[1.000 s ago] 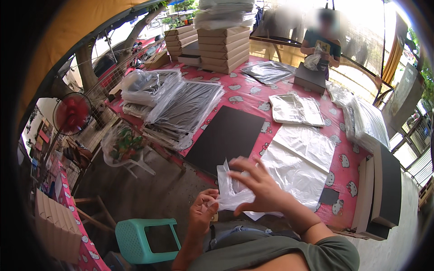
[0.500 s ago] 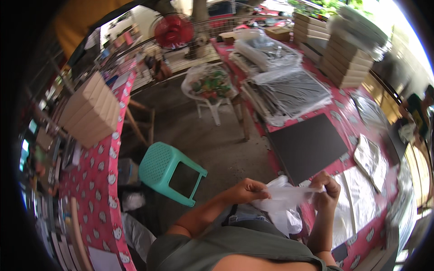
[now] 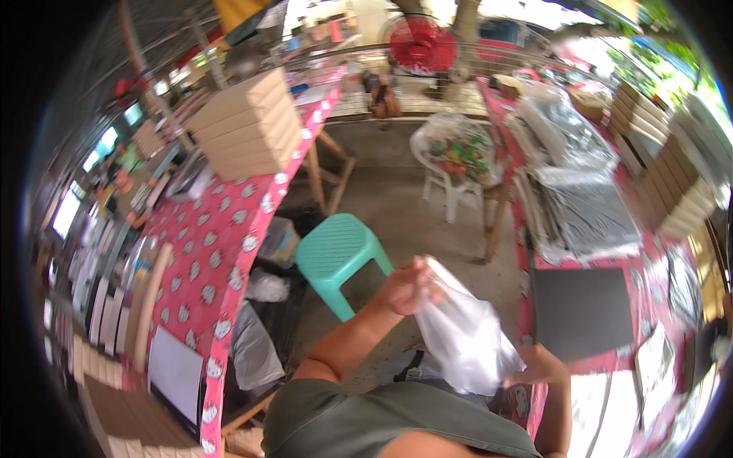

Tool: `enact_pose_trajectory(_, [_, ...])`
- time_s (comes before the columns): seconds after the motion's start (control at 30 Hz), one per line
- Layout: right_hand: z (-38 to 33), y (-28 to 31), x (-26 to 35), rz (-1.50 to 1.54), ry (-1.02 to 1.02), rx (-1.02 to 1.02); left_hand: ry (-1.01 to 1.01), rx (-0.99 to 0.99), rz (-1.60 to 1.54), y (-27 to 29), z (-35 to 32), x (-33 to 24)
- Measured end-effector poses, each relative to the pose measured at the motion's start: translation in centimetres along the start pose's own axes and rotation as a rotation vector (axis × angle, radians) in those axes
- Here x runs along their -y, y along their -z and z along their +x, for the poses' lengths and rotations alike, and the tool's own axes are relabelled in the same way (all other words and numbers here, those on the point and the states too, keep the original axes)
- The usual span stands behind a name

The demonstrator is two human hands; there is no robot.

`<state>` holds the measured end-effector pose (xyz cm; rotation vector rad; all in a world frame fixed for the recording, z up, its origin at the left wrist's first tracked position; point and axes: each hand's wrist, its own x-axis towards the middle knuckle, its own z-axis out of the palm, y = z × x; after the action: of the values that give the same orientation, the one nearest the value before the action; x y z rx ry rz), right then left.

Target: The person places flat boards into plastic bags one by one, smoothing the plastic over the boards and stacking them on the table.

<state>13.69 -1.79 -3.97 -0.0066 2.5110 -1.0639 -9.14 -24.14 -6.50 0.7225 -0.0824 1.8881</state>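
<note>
My left hand (image 3: 407,288) is raised in front of me, its fingers closed on the top end of a translucent white plastic bag (image 3: 467,336). The bag hangs down from there toward the lower right, soft and crumpled. My right hand (image 3: 544,366) is at the bag's lower right edge, and its fingers are blurred and partly behind the plastic. Beyond the right hand, a flat dark grey board (image 3: 584,313) lies on the right-hand pink table (image 3: 538,397).
A green plastic stool (image 3: 336,248) stands on the floor ahead. Stacked brown boxes (image 3: 248,126) rest on the left pink-covered table (image 3: 195,252). Plastic-wrapped flat packs (image 3: 584,214) lie on the right table. Farther off are a white chair (image 3: 452,197) with a colourful bundle and a red fan (image 3: 422,46).
My view has turned left. My left hand has risen with the bag, which now hangs down instead of being stretched between both hands. My right hand has moved lower, to the bag's edge.
</note>
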Motion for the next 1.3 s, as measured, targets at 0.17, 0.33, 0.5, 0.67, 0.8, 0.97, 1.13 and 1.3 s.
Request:
enact_pose_trajectory(0.17, [1.8,-0.3,-0.8,1.018,0.369,-0.268,-0.02,-0.108,-0.048,-2.1,0.8,-2.8])
enact_pose_trajectory(0.33, [6.0,2.3,-0.7,0.687,0.594,-0.736,0.505,-0.068,1.339,-1.1,-1.2,-4.0])
enact_pose_trajectory(0.5, [11.1,3.6,-0.6,0.341,0.123,-0.819,0.117,-0.125,0.43,-0.9,-1.4,-5.7])
enact_pose_trajectory(0.67, [10.6,2.4,0.6,1.476,0.329,-0.158,-0.216,-0.011,-0.055,-2.0,-1.1,-7.6])
enact_pose_trajectory(0.8, [14.3,2.9,-2.6,0.513,0.607,-0.442,0.05,-0.307,0.331,4.8,-5.6,-10.5])
enact_pose_trajectory(0.97, [12.5,3.2,3.6,1.137,0.358,-1.002,0.555,0.013,1.125,0.2,-3.0,-8.4])
enact_pose_trajectory(1.13, [12.4,1.5,1.5,0.922,0.503,-0.191,-0.167,0.123,-0.004,-0.1,-1.9,-7.2])
enact_pose_trajectory(1.3, [13.0,-1.8,-2.1,0.638,0.409,-0.183,-0.123,-0.236,0.521,-4.7,-0.6,-7.4])
